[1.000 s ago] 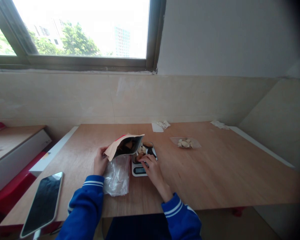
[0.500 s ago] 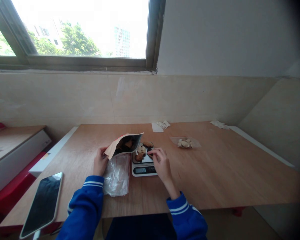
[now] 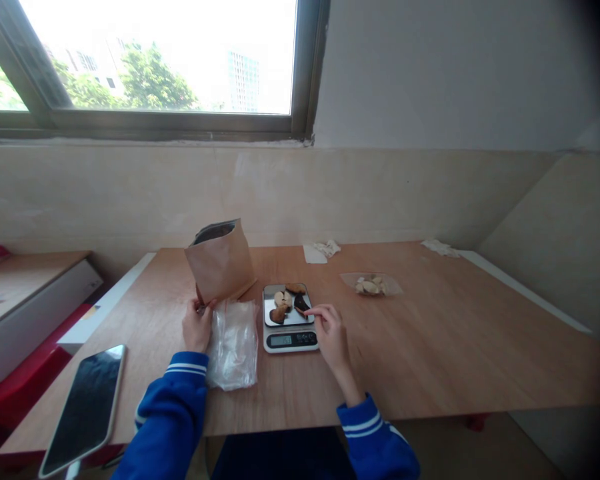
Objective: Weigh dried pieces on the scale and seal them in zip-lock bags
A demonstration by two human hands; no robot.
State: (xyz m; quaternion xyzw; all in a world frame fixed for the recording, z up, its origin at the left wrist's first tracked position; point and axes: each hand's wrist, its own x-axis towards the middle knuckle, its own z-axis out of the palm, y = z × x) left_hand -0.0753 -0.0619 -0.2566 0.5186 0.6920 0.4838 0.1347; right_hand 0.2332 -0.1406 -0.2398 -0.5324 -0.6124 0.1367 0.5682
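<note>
My left hand (image 3: 197, 325) is closed on the lower left corner of a brown paper bag (image 3: 220, 263), which stands upright with its mouth open. Beside that hand a clear plastic bag (image 3: 234, 347) lies on the table. Several dried slices, pale and dark brown, rest on the tray of a white digital scale (image 3: 291, 340). At the tray's right edge, my right hand (image 3: 330, 330) has its fingertips against a dark slice (image 3: 301, 305); whether they grip it is too small to tell.
A clear bag of pale slices (image 3: 371, 285) lies right of the scale. A phone (image 3: 87, 407) with a cable is at the table's left edge. Crumpled white pieces (image 3: 327, 249) lie along the back edge below the wall and window.
The paper bag, tilted over the scale before, now stands upright further left and back. My right hand has shifted slightly right and down, and more of the tray shows.
</note>
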